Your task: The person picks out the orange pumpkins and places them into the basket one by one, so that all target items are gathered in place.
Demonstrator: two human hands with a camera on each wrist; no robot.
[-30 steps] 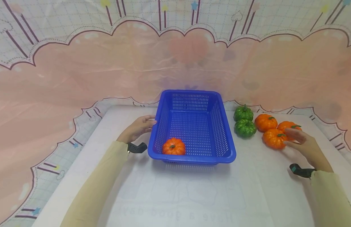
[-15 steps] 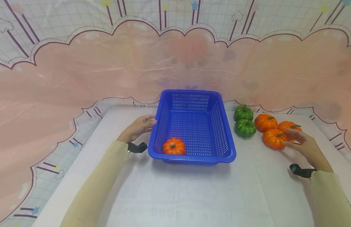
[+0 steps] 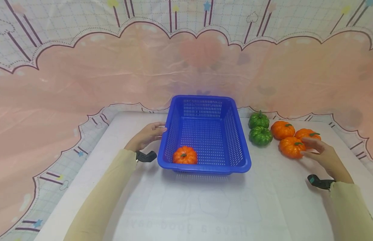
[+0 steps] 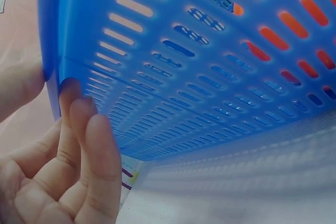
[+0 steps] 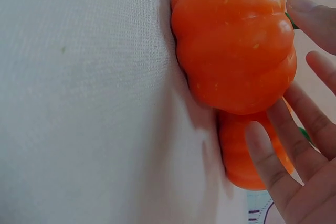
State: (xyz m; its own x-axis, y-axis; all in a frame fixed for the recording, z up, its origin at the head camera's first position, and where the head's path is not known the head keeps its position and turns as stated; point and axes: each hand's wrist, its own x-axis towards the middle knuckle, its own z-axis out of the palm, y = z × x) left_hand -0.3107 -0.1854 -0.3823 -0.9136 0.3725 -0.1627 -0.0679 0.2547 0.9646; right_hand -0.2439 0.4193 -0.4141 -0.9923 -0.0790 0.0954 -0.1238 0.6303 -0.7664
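A blue basket (image 3: 201, 134) stands on the white bench (image 3: 265, 194), one orange pumpkin (image 3: 185, 155) inside at seven o'clock. At nine, the left hand (image 3: 145, 135) pinches its rim. At three: two green pumpkins (image 3: 260, 136), three orange ones (image 3: 290, 147), and the right hand (image 3: 326, 157), grip loosely wide.

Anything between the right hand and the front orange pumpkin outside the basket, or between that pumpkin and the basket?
Nothing visible blocks the right hand from the front orange pumpkin. Toward the basket, the nearer green pumpkin seems to edge into the straight path, and the basket's right wall stands beyond.
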